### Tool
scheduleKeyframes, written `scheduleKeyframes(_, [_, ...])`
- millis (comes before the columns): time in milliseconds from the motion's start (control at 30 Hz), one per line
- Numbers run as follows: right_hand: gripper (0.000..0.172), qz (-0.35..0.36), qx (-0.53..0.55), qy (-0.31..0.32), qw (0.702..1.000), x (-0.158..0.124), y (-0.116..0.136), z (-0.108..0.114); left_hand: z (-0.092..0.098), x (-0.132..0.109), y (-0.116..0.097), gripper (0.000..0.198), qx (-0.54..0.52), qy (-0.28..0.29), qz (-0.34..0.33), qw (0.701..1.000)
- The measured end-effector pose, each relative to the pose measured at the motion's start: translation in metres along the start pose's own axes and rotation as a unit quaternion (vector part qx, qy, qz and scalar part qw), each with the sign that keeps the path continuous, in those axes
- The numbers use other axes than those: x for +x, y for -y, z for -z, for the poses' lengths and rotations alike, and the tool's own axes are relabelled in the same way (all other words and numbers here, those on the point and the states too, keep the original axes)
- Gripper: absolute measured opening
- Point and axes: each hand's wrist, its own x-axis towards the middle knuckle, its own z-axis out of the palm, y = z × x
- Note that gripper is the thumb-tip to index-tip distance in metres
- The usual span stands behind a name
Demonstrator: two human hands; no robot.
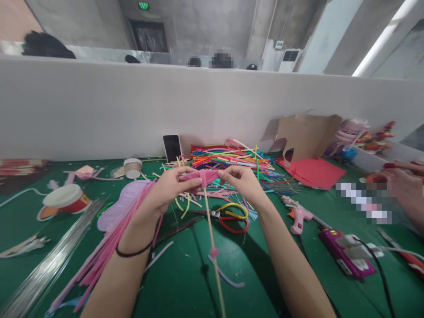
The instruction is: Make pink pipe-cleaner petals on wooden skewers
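Both hands meet around a pink bow-like piece of fuzzy pipe cleaner (204,177), which sits at the top of a thin pale stick (210,221). My left hand (177,183) pinches the bow's left side, thumb toward its middle. On the right side, my right hand (240,180) pinches the other end between thumb and fingers. The stick slants down toward me and carries a small pink bead-like ball (214,252). Scissors (230,216) with yellow and red handles lie beneath the hands. A bundle of pink pipe cleaners (109,251) lies under my left forearm.
A heap of coloured pipe cleaners (228,154) lies behind the hands, beside a phone (172,148). Rightward are a pink glue gun (298,215), a purple power strip (347,256), red sheets (311,173) and another person's hand (404,187). Paper cups (68,198) stand left.
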Motion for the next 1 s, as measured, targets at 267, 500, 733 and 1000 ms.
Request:
scheduleKeyframes(267, [0.036,0.094,-0.047,0.047,0.993,-0.004,0.005,-0.002,0.003,0.003,0.005,0.034,-0.005,0.009,0.01,1.0])
scheduleKeyframes(500, [0.017,0.142,-0.152,0.031,0.978,-0.003,0.001,-0.001,0.0,0.006,0.012,0.038,0.01,0.021,0.012,1.0])
scheduleKeyframes(733, [0.022,0.116,-0.16,0.019,0.98,0.004,-0.013,0.002,0.003,0.009,0.017,0.045,-0.049,0.034,0.048,0.997])
scheduleKeyframes(1000, [0.023,0.087,-0.126,0.043,0.987,0.003,-0.015,-0.001,-0.002,0.016,0.024,0.034,0.077,-0.003,-0.04,0.996])
